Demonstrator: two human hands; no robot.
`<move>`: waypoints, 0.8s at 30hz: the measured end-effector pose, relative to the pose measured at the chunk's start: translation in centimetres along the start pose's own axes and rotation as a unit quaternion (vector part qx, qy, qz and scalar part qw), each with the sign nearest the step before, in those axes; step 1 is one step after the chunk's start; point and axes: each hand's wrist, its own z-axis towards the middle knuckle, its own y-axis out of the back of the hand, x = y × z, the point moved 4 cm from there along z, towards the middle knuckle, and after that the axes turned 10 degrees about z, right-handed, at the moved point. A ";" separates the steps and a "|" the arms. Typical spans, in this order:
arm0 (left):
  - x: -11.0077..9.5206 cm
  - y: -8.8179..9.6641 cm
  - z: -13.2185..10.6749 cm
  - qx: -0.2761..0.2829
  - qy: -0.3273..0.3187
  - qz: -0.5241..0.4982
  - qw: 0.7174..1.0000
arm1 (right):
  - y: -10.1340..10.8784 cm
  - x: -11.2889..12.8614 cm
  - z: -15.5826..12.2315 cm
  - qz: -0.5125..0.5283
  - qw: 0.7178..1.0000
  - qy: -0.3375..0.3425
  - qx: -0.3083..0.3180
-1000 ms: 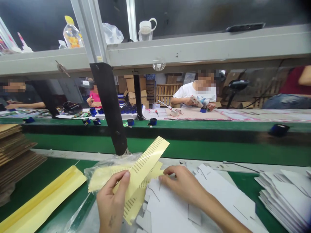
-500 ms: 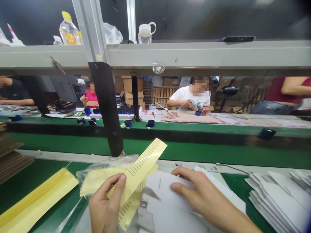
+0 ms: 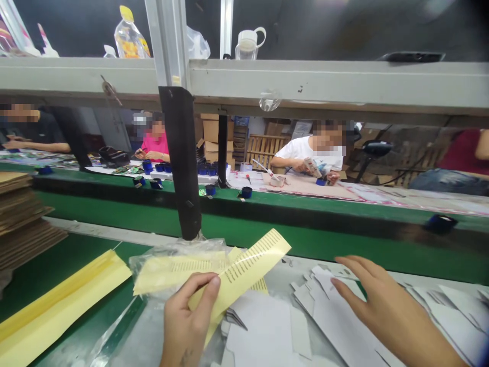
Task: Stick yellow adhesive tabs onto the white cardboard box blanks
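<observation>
Pinched between the thumb and fingers of my left hand (image 3: 191, 313) is a strip of yellow stickers (image 3: 257, 265) printed with rows of small dark text. It slants up to the right. Below it lie flat white cardboard pieces (image 3: 263, 326), with a grey pointed object (image 3: 237, 318) on them that I cannot make out. My right hand (image 3: 385, 300) is over another pile of white cardboard (image 3: 324, 308), fingers apart and holding nothing. More yellow sticker sheets (image 3: 179, 270) lie in a clear plastic bag behind my left hand.
A folded yellow sheet (image 3: 64, 306) lies at the left, near stacked brown cardboard (image 3: 23, 224). Beyond the bench runs a green conveyor (image 3: 305, 234) with blue round parts (image 3: 246, 192) along its far side. A black-wrapped post (image 3: 181, 163) stands ahead. Co-workers sit opposite.
My right hand has moved right, off the middle white cardboard to the pile on the right. My left hand still holds the sticker strip. The camera view has turned slightly.
</observation>
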 end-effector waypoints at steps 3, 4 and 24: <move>-0.7 -0.5 -0.2 0.018 -0.109 0.026 0.993 | 1.9 7.8 -0.4 0.105 0.963 0.226 -0.104; -0.9 -0.7 -0.4 0.021 -0.152 0.037 0.987 | 2.1 10.3 -0.6 0.134 0.943 0.285 -0.111; -0.9 -1.4 -1.0 0.157 -0.098 -0.028 0.982 | -1.2 16.1 -0.1 0.345 0.859 0.375 0.051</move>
